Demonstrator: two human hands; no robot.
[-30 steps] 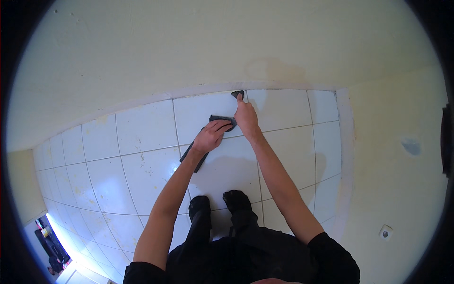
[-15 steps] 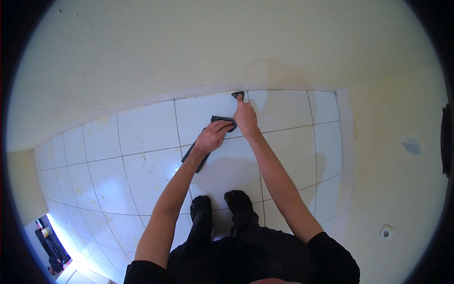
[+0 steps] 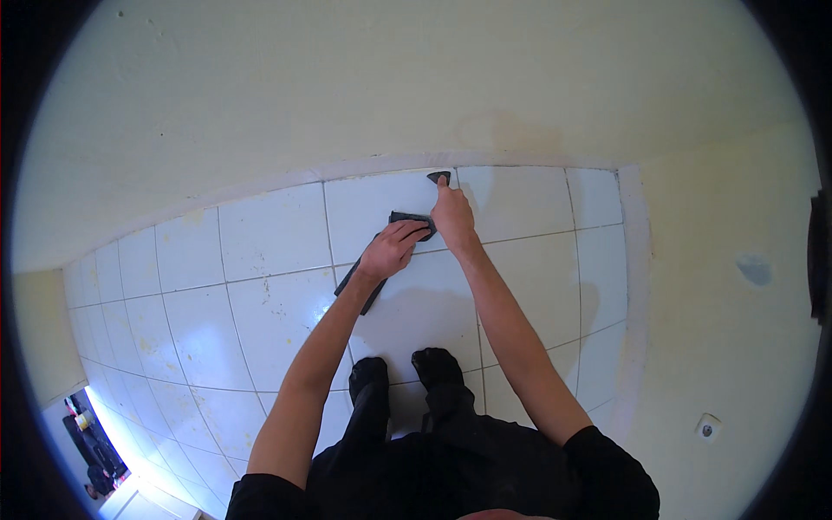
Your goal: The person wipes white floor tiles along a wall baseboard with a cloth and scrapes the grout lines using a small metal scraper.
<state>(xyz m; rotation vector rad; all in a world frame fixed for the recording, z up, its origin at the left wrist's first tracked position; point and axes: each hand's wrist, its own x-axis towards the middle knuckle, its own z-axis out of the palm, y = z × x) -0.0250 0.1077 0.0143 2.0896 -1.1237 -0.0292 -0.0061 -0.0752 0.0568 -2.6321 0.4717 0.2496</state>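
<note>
My right hand (image 3: 452, 214) is closed on a small dark scraper (image 3: 440, 178) with a flared, triangular blade. Its blade lies on the white tiled floor, close to the foot of the far wall. Just left of it and nearer to me, my left hand (image 3: 387, 250) is closed on a black, folded cloth-like piece (image 3: 407, 217). From under that hand and wrist, two dark strips (image 3: 347, 278) stretch toward the lower left over the tiles. Part of the black piece is hidden by my fingers, and so is the scraper's handle.
White floor tiles (image 3: 269, 234) carry yellowish stains and specks on the left. A cream wall (image 3: 347, 78) runs along the far side, another on the right with a socket (image 3: 708, 427). My dark-covered feet (image 3: 438, 367) stand below my hands. Dark items (image 3: 95, 451) lie at lower left.
The scraper blade has drawn back very slightly from the wall's foot toward me. Both hands keep their hold, and the left hand stays nearly still.
</note>
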